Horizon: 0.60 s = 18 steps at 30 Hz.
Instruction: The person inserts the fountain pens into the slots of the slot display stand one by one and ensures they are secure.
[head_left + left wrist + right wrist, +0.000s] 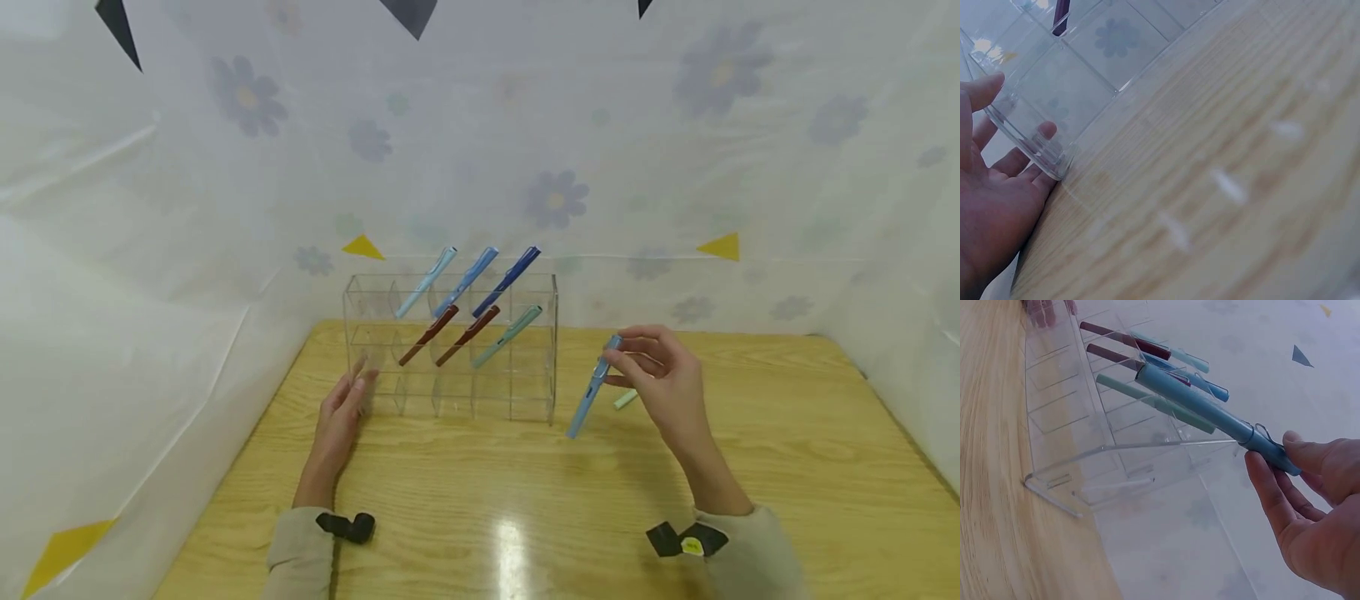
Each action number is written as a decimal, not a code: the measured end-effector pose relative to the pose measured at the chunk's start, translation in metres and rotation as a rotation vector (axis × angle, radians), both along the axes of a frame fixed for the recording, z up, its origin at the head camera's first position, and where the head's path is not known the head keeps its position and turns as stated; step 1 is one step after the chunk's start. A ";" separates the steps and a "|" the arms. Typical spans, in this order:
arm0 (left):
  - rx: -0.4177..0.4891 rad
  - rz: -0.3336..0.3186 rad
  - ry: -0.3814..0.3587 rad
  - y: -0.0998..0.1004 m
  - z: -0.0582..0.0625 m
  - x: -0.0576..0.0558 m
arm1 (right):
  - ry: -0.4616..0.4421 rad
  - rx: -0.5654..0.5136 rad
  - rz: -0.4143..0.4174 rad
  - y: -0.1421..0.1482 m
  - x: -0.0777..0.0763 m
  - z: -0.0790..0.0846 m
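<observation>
A clear acrylic pen rack with three tiers stands on the table. My left hand holds its left end, thumb in front and fingers around the side wall. To the right of the rack, my right hand pinches a blue pen by its clip end. The pen slants downward, apart from the table. In the top tier lean a light blue pen, a medium blue pen and a dark blue pen. The middle tier holds two dark red pens and a mint green pen.
A pale green pen lies on the wooden table, partly hidden behind my right hand. White flowered sheeting hangs behind the table and along its sides, with yellow and dark patches on it.
</observation>
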<state>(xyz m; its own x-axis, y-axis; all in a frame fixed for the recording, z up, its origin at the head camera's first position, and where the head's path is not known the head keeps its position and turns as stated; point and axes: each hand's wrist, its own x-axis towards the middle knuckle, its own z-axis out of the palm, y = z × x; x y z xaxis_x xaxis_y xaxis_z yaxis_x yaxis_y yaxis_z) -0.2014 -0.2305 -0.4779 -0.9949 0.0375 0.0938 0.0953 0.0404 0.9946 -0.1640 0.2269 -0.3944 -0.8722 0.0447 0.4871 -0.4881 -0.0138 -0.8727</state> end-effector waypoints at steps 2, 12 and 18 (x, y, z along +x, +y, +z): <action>-0.020 0.009 -0.008 -0.001 -0.002 -0.001 | 0.006 -0.044 -0.001 -0.008 -0.003 0.001; -0.068 0.029 0.041 -0.006 -0.020 -0.010 | 0.005 -0.172 -0.042 -0.059 -0.024 -0.004; -0.045 0.026 0.049 -0.005 -0.022 -0.012 | 0.002 -0.199 -0.039 -0.083 -0.030 -0.007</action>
<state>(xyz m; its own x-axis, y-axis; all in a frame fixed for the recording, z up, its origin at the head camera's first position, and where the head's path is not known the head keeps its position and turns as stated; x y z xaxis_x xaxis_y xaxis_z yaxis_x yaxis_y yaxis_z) -0.2130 -0.2360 -0.4998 -0.9899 0.0169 0.1411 0.1420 0.0878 0.9860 -0.1939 0.1435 -0.4016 -0.8672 0.1739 0.4667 -0.4930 -0.1670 -0.8539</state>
